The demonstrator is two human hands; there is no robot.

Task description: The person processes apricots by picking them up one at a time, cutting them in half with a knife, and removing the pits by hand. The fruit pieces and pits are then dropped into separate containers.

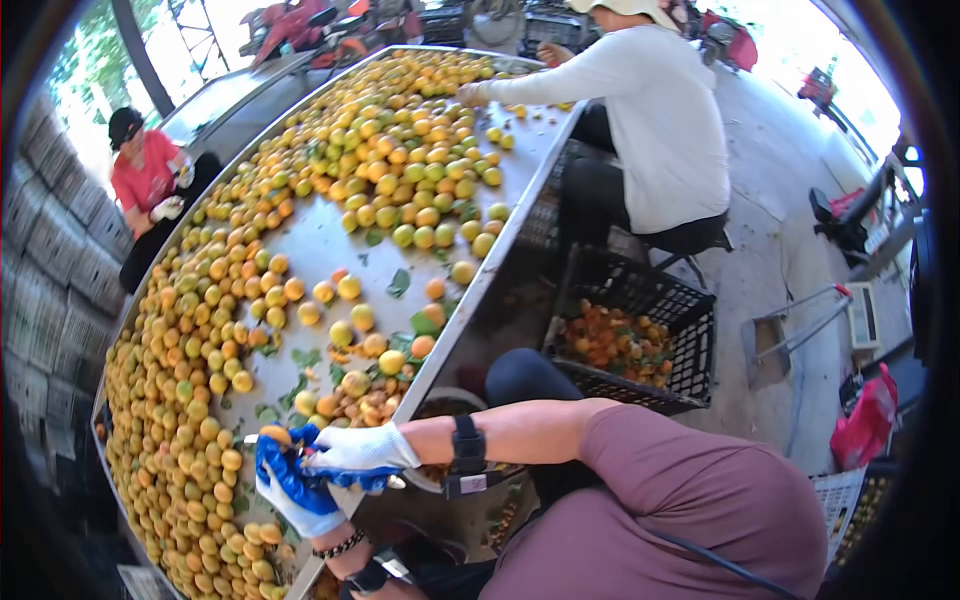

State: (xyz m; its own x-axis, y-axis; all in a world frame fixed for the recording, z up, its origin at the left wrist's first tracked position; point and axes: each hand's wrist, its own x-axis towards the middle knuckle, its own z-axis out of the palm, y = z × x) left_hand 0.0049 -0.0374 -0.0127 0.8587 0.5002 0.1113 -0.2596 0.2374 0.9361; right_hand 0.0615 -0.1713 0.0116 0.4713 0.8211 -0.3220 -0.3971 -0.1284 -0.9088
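Note:
My left hand (pixel 290 492), in a blue-and-white work glove, is closed around a small yellow-orange fruit (pixel 275 435) at the table's near edge. Pressed close beside it is my right hand (pixel 345 452), gloved alike, its fingers curled in toward the fruit. Thin shiny metal (pixel 248 439) shows just past the fruit, and I cannot tell what the right fingers grip. Just beyond the hands lies a cluster of brownish-orange pieces (pixel 372 408) with whole fruit and green leaves (pixel 398 283) around it.
A long metal table (pixel 310 250) bears heaps of yellow, orange and green fruit (pixel 400 150). A black crate (pixel 690 345) with orange scraps stands right, near a seated person in white (pixel 660 130). Another person in pink (pixel 150 175) sits across. Stacked crates (pixel 50 240) line the left.

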